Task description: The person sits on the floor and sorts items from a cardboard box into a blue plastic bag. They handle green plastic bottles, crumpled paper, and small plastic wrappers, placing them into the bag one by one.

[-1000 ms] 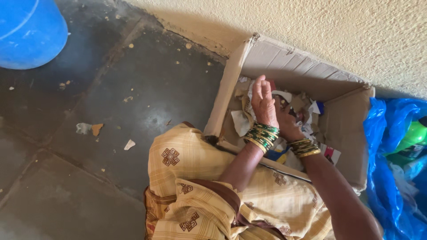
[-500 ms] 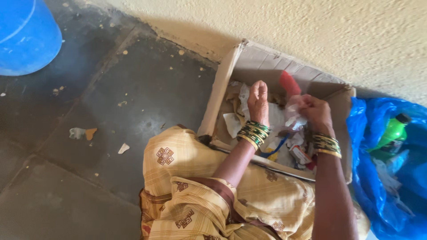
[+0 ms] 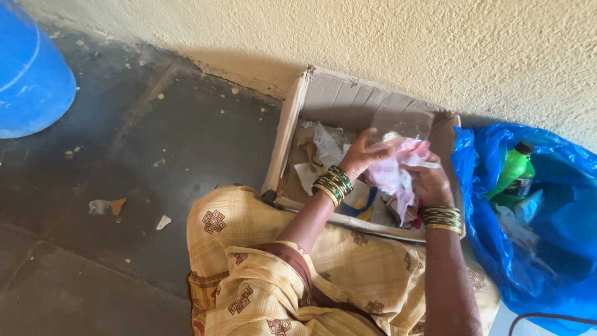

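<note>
Both hands are over the cardboard box (image 3: 348, 102), above its right half. Left hand (image 3: 360, 158) and right hand (image 3: 429, 180) are each closed on one crumpled pink-and-clear plastic wrapper (image 3: 395, 171), held between them.

My read for a clean grip: bunch it tight and keep the loose tail over the box, so scraps drop inside.

Edges: wall behind the box; blue bag (image 3: 535, 249) holding a green bottle (image 3: 513, 171) hard against the box's right side. Open room is the dark floor (image 3: 155, 155) to the left, up to the blue tub (image 3: 31, 81).
</note>
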